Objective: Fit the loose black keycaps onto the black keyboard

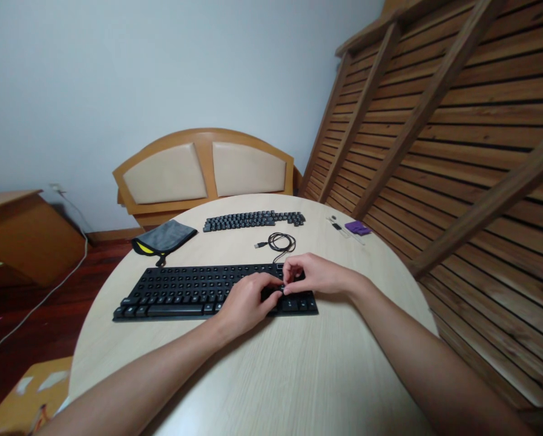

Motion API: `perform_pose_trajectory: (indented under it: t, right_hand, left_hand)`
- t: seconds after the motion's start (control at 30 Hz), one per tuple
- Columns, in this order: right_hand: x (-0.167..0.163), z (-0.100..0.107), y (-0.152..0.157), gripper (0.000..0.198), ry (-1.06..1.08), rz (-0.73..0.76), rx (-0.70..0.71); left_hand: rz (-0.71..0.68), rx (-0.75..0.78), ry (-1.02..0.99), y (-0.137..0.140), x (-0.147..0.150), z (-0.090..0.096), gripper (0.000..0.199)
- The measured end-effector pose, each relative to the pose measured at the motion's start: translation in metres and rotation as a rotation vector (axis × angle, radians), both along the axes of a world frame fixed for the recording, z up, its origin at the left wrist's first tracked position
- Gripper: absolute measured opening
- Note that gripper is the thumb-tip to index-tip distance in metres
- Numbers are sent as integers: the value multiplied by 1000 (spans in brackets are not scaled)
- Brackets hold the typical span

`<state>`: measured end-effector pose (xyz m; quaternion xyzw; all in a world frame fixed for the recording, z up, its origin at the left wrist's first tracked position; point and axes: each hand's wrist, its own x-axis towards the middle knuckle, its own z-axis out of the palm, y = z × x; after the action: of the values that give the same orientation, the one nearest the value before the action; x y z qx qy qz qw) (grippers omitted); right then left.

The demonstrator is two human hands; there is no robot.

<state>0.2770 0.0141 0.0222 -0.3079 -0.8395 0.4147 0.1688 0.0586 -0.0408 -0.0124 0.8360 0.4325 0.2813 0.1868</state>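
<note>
2 forearms (148, 372) reach to the keyboard (180, 286); at its right part, the left hand (252, 295) and the right hand (310, 274) come together, curled; I cannot tell what they grip. The step seems keycap work, needing steady precision next. Loose keycaps (241, 221) lie beyond the keyboard.

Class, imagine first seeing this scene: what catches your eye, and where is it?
The left hand and right hand stand out, close together over the right part of a black keyboard on a pale round table. Beyond it, loose keycaps lie in rows near the far edge. A slatted wooden panel fills the right side.
</note>
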Motion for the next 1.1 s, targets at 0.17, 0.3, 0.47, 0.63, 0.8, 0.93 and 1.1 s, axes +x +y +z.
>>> perform_pose_trajectory:
  t: [0.17,0.3,0.47,0.63,0.8,0.93,1.1]
  right_hand:
    - [16,-5,12,28,-136,-140,311]
    - [25,-10,18,38,-179,-170,292]
    - [22,-14,18,37,-71,-77,172]
    - [14,-18,17,36,-2,-10,179]
    - [12,-20,17,36,-8,4,221]
    - [12,-20,16,37,-23,-18,234]
    - [12,-21,16,37,-33,-28,237]
  left_hand:
    - [45,-26,-30,3,-2,-4,16]
    - [8,-26,-56,3,-4,-1,27]
    - [-24,-63,-25,3,-8,8,24]
    - [-52,-203,-21,8,-15,14,24]
    - [-141,-346,-122,15,-22,13,17]
    - [-157,-369,-84,15,-24,16,16]
    - [-139,-293,-6,13,-24,18,17]
